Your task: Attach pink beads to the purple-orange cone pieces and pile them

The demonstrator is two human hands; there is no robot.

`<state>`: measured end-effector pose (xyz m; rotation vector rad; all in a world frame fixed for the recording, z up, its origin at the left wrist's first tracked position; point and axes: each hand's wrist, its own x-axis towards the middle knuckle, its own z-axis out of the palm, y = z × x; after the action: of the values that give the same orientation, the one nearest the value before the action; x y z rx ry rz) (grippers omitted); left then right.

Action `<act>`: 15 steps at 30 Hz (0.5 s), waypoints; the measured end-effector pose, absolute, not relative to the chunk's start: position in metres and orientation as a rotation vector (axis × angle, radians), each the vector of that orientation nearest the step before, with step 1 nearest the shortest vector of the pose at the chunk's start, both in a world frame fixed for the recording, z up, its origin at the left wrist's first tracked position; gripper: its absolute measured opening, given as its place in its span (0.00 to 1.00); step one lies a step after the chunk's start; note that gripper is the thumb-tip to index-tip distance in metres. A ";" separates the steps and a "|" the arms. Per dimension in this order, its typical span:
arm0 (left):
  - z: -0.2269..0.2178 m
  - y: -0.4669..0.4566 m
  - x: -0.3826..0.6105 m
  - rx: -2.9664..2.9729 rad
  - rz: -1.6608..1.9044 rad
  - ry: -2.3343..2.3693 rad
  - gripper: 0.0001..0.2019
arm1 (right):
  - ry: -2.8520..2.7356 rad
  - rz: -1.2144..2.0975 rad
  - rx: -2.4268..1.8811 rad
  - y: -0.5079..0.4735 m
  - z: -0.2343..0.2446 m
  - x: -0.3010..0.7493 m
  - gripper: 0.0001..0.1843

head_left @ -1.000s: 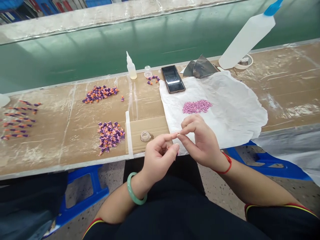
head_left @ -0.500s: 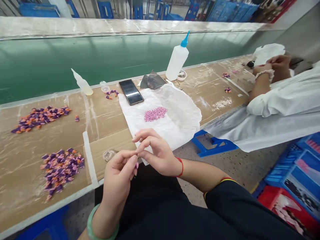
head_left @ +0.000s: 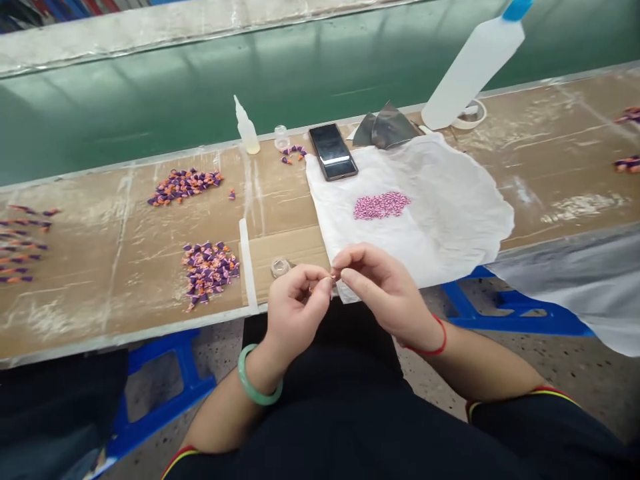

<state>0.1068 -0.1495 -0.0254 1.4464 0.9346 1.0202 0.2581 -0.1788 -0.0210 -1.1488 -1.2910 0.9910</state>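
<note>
My left hand (head_left: pixel 296 310), with a green bangle on the wrist, is closed in a pinch on a small pink piece, mostly hidden by the fingers. Against its fingertips, my right hand (head_left: pixel 383 293) has thumb and forefinger drawn together; anything between them is too small to make out. Beyond the hands, a patch of tiny pink-and-white pieces (head_left: pixel 381 205) lies on a white cloth (head_left: pixel 440 187). Left of my left hand are a small clear round container (head_left: pixel 281 268) and a heap of purple, pink and orange pieces (head_left: pixel 209 270).
Farther back are another heap (head_left: pixel 185 185), a small dropper bottle (head_left: pixel 247 130), a clear cap (head_left: pixel 281 137), a phone (head_left: pixel 333 152), dark sheets (head_left: pixel 390 127), a big white bottle (head_left: pixel 473 73) and a tape roll (head_left: pixel 471 115). Rows of pieces (head_left: pixel 23 243) lie far left. Blue stools (head_left: pixel 165 380) stand below.
The view has swung left and down, bringing the rows of pieces into sight and the co-worker's hands out of it. My right hand's fingers have curled closer together at the left fingertips.
</note>
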 end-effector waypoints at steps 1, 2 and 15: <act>-0.024 -0.150 0.105 1.424 1.000 0.933 0.08 | -1.406 0.911 -1.196 -0.178 -0.017 0.261 0.03; -0.022 -0.150 0.104 1.416 0.986 0.935 0.08 | -1.512 0.839 -1.231 -0.177 -0.013 0.264 0.04; -0.011 -0.144 0.091 1.333 0.748 0.856 0.08 | -1.842 0.912 -1.219 -0.169 0.002 0.274 0.07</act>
<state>0.0910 -0.1442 -0.0112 1.3328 0.8563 0.7481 0.2736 -0.1686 0.0019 -1.2191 -1.8420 0.9125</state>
